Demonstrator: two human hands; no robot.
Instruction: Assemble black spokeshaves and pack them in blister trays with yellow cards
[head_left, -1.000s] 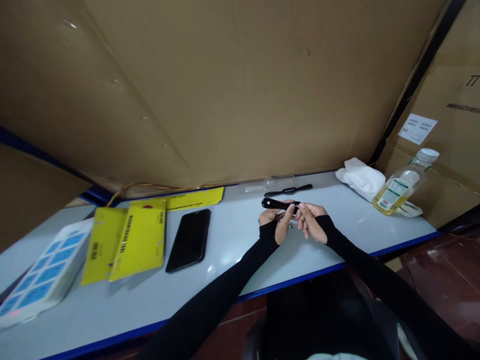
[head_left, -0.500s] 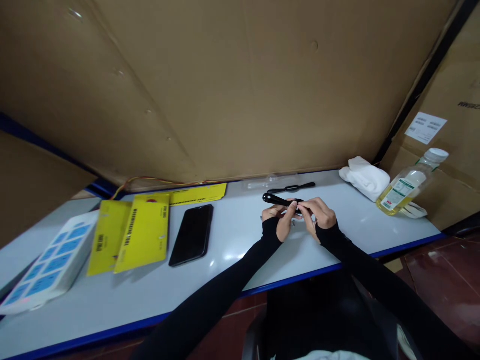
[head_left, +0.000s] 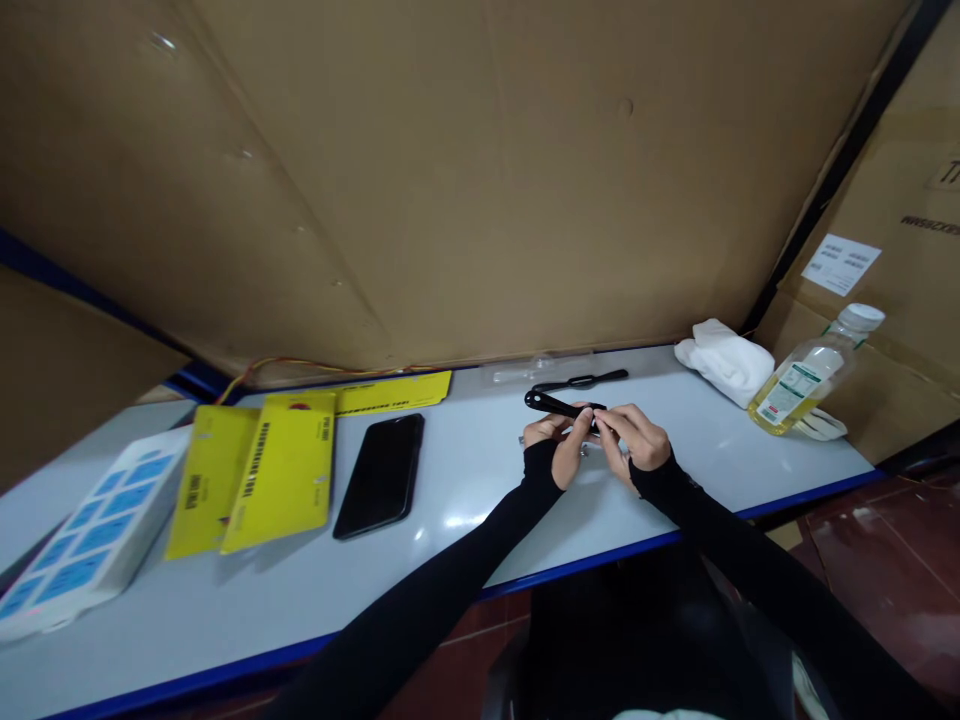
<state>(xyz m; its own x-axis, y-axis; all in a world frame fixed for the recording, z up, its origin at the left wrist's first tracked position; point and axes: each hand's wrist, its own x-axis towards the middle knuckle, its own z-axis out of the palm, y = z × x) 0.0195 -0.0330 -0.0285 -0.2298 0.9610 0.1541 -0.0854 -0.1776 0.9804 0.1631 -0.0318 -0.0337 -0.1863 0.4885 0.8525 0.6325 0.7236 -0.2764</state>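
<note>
My left hand (head_left: 561, 444) and my right hand (head_left: 632, 440) meet above the white table (head_left: 465, 480), both in black sleeves. Together they hold a slim black strap-like piece (head_left: 551, 403) that sticks out to the left beyond my left fingers. My left thumb and fingers pinch its near end, and my right fingertips press on the same spot. A small metal bit shows just under my left hand; what it is I cannot tell. A second black strap (head_left: 577, 381) lies on the table just behind my hands.
A black phone (head_left: 379, 476) lies face up to the left, beside yellow cards (head_left: 255, 472) and a white box with blue squares (head_left: 82, 545). A clear plastic bag (head_left: 525, 368) lies at the back. A white cloth (head_left: 724, 360) and a bottle of yellow liquid (head_left: 802, 380) sit at the right. Cardboard walls surround the table.
My right hand has turned palm-down and closed in over the strap's end by my left fingers. The strap and my left hand stay in nearly the same place.
</note>
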